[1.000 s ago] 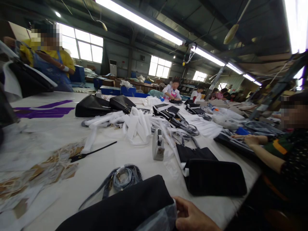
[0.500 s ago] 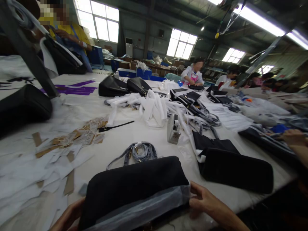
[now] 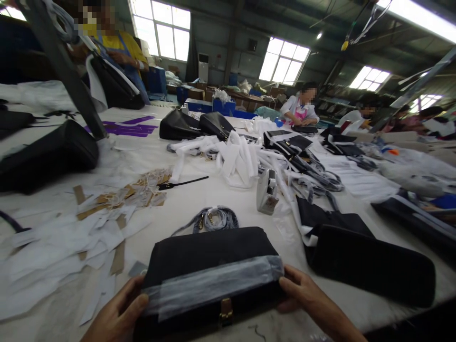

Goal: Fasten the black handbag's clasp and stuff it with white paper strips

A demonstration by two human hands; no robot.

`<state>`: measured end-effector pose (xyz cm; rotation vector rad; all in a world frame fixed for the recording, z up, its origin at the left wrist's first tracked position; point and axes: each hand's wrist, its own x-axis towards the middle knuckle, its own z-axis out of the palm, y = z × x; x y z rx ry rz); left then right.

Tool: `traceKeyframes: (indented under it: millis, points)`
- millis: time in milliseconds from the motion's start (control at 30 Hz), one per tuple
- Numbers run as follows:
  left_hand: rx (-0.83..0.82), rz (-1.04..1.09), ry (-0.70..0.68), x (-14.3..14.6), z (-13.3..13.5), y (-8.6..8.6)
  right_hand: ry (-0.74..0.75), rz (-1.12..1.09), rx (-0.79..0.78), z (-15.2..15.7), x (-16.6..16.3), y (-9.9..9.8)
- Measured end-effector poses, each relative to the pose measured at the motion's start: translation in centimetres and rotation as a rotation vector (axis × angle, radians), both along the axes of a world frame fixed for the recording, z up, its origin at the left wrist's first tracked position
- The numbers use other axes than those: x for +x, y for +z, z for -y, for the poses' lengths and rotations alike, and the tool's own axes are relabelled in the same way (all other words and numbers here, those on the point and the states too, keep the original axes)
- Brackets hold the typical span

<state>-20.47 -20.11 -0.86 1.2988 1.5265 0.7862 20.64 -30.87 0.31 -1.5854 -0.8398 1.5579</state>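
Black handbag (image 3: 210, 266) lay bottom centre of frame, on white table (image 3: 221, 197). Left hand (image 3: 119, 313) and right hand (image 3: 306, 297) closed on bag ends, thumbs pinning clear plastic film (image 3: 213, 282). Judged: keep film taut, level, above gold clasp (image 3: 225, 309).

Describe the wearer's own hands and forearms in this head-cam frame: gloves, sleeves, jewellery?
Both bare: no gloves on the left hand or the right hand. No rings, watch or bands visible. No sleeve shows on the right forearm up to the frame edge; the left wrist is cut off almost at once. Nails short and unpainted where visible.
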Motion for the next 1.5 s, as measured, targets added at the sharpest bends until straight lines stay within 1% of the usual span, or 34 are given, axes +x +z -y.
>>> traceKeyframes:
  millis: [100,233,300,400,467,600,667,733,800,933,1033,1133,1200,1267,1300,1333,1367,1400,1433,1467,1500]
  points:
    - [-0.021,-0.033,-0.044,0.7,-2.7,0.4,-0.075,-0.013,0.016,-1.9,-0.2,-0.2]
    - [-0.114,0.065,-0.1,2.1,-6.5,1.3,-0.137,-0.019,0.063,-4.9,-0.2,-0.5]
    - [-0.136,0.109,-0.139,3.0,-8.3,2.0,-0.157,-0.021,0.086,-6.6,-0.1,-0.7]
    - [-0.151,0.137,-0.142,4.3,-11.1,2.7,-0.192,-0.015,0.087,-9.0,0.3,-1.2]
    - [-0.162,0.127,-0.137,4.9,-13.1,2.5,-0.2,-0.008,0.087,-10.5,0.7,-1.6]
    - [-0.103,0.135,-0.161,5.6,-16.2,1.1,-0.183,-0.011,0.101,-12.4,1.4,-2.1]
    - [-0.071,0.15,-0.165,5.7,-16.9,0.4,-0.182,-0.01,0.103,-12.7,1.5,-2.3]
    - [-0.038,0.142,-0.158,5.7,-17.0,0.1,-0.197,0.005,0.11,-12.6,1.5,-2.5]
    - [-0.019,0.136,-0.161,5.6,-16.9,0.1,-0.22,0.03,0.122,-12.5,1.3,-2.7]
    - [-0.049,0.138,-0.196,5.7,-16.6,0.3,-0.235,0.074,0.136,-12.4,1.0,-2.7]
    - [-0.047,0.11,-0.19,5.7,-16.9,-0.2,-0.225,0.113,0.134,-12.5,0.8,-2.6]
    - [-0.015,0.073,-0.184,5.5,-17.3,-0.9,-0.221,0.191,0.134,-12.6,0.9,-2.6]
    - [0.01,0.024,-0.188,5.3,-17.6,-1.1,-0.237,0.282,0.141,-12.5,1.1,-2.6]
    - [0.094,-0.077,-0.14,5.2,-17.6,-0.6,-0.297,0.396,0.163,-12.4,1.3,-2.2]
    - [0.191,-0.157,-0.101,5.3,-17.5,-0.1,-0.341,0.474,0.203,-12.4,1.3,-1.8]
    - [0.328,-0.245,-0.072,5.6,-17.1,0.6,-0.377,0.582,0.28,-12.3,1.0,-1.3]
    - [0.492,-0.333,-0.065,6.1,-16.6,1.2,-0.391,0.716,0.393,-12.3,0.5,-0.7]
    - [0.662,-0.414,-0.092,6.8,-16.0,1.9,-0.373,0.865,0.533,-12.3,-0.3,0.0]
    - [0.822,-0.485,-0.151,7.6,-15.2,2.3,-0.314,1.012,0.684,-12.3,-1.4,0.7]
    - [0.96,-0.543,-0.235,8.7,-14.3,2.6,-0.219,1.14,0.823,-12.4,-2.8,1.2]
    - [1.07,-0.594,-0.326,9.8,-13.5,2.6,-0.102,1.229,0.929,-12.6,-4.3,1.7]
